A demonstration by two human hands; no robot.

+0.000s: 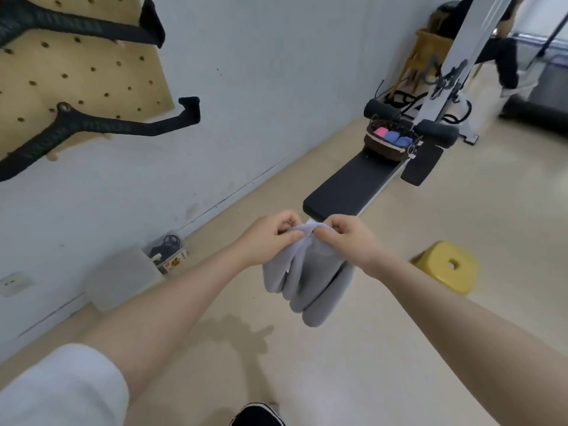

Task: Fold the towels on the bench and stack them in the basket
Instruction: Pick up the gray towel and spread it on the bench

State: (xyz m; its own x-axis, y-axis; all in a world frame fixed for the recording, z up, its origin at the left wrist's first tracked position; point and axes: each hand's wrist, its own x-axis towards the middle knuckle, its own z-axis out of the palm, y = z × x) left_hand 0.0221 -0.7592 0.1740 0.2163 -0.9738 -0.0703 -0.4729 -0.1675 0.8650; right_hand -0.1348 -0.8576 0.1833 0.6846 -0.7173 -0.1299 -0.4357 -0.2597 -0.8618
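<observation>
Fingers of left hand (pixel 269 238) & right hand (pixel 344 238) pinch grey towel (pixel 307 278), hanging above floor.

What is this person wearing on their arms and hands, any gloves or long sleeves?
No gloves: the left hand and right hand are bare, with no rings or watch showing. Both forearms are uncovered. A short white sleeve shows on the left upper arm; the right arm's sleeve is out of view.

A grey towel (pixel 307 272) hangs bunched at frame centre; the black bench (pixel 347 186) stretches toward upper right, bearing a dark wicker basket (pixel 388 147) with pink and blue rolls.
</observation>
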